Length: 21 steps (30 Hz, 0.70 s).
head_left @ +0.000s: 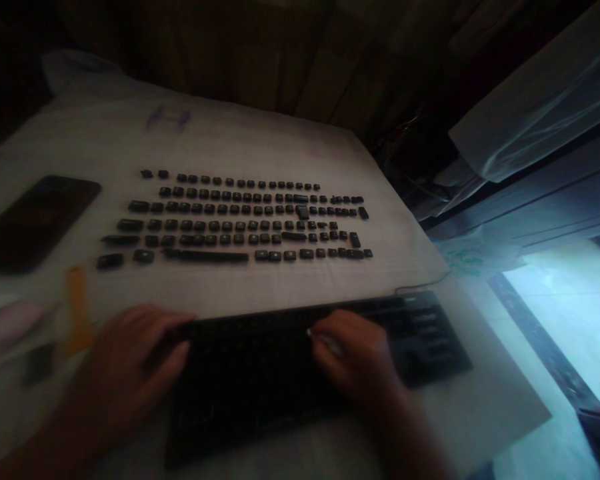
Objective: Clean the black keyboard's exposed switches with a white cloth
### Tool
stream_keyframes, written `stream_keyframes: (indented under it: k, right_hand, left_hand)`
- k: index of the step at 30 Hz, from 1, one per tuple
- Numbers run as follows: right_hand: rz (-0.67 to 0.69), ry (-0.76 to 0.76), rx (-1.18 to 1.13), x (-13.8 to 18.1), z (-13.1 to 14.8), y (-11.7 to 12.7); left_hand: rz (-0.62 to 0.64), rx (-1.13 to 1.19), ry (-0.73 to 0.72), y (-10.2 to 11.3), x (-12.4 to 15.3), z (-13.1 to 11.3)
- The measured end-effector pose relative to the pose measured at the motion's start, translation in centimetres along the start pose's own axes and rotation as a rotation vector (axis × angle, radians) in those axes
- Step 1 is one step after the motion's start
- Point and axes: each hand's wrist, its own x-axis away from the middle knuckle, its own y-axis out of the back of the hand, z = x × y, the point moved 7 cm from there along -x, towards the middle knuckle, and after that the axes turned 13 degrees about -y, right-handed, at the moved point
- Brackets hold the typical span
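Note:
A black keyboard base (280, 373) lies near me on a white cloth (260, 143). My left hand (130, 363) rests on the base's left end, fingers curled over its edge and holding it. My right hand (353, 357) sits on the middle of the base with fingers pinched around a small white object (325, 341) that I cannot make out. Beyond the base, several rows of removed black keycaps (235, 223) are laid out on the cloth in keyboard order.
A dark phone (35, 220) lies at the left. An orange plastic tool (77, 307) sits by my left hand, with blurred small items (15, 333) further left. The keyboard cable (420, 287) runs off at the right. Clear plastic sheeting (540, 113) and a bright floor (570, 313) lie right.

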Motion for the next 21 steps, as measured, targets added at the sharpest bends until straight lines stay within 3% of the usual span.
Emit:
stream_keyframes:
  k: [21]
  right_hand:
    - [-0.009,0.018,-0.014,0.05,0.24,-0.04]
  left_hand:
    - [0.0,0.029,0.046,-0.12,0.14,0.37]
